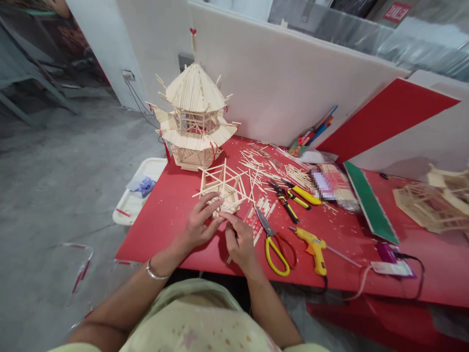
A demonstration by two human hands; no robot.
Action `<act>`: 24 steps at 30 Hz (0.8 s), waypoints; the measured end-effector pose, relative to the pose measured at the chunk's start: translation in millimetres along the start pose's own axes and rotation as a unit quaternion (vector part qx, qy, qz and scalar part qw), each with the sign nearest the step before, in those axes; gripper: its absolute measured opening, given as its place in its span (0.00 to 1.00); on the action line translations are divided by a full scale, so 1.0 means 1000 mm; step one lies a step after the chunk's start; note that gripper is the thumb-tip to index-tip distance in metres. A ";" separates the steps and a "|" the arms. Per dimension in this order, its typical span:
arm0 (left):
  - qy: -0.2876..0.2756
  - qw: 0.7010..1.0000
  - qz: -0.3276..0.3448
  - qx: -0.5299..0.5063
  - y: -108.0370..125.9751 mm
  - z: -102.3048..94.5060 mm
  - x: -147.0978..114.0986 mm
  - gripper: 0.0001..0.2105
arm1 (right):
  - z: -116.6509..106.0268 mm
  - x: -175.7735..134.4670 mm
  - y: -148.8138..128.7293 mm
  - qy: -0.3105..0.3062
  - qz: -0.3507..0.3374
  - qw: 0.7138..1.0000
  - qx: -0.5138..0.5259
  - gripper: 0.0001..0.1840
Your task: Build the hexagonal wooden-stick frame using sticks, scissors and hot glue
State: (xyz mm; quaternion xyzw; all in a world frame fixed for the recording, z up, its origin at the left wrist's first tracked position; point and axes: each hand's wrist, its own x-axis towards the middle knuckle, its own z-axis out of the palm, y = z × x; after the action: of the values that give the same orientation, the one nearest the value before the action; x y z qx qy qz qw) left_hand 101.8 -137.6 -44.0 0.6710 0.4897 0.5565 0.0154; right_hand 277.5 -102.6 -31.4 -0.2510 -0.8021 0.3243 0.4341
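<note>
Along the near edge of the red table, we find the right hand with most fingers curled and the index finger extended to the near side of the small frame. One stick shows just below this hand; we cannot tell whether it is held. The left hand arches over the same side, fingers bent, thumb close to the right fingertip. Whether either hand pinches a piece we cannot establish, as the fingers cover the contact.

Right of the hands we note the glue gun, nozzle toward the scissors. If hot, it could burn a wrist swung sideways; a snagged cord could drag it.

The frame sits on the table under and just beyond the fingertips. We judge its thin joints the chief weakness: uneven pressure could snap a member or part a bond.

Farther off lie the cutters and loose sticks. Past the frame, near the table's left side, stands the tower; a forward shove could jar it.
</note>
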 end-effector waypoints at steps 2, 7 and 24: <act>-0.001 1.000 0.000 -0.001 0.000 0.000 -0.001 0.23 | 0.000 0.000 0.000 -0.003 0.001 1.000 -0.002 0.27; -0.001 1.000 0.001 -0.006 -0.001 0.000 -0.001 0.24 | -0.001 -0.001 -0.001 -0.007 0.001 1.000 0.004 0.27; 0.001 1.000 0.004 -0.001 0.001 0.000 0.001 0.23 | -0.001 -0.001 0.001 -0.005 0.001 1.000 -0.001 0.28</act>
State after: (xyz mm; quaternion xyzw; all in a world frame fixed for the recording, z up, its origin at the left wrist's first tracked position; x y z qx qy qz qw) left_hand 101.9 -137.2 -42.7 0.6721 0.4867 0.5579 0.0137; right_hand 278.5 -102.1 -32.2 -0.2510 -0.8041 0.3253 0.4296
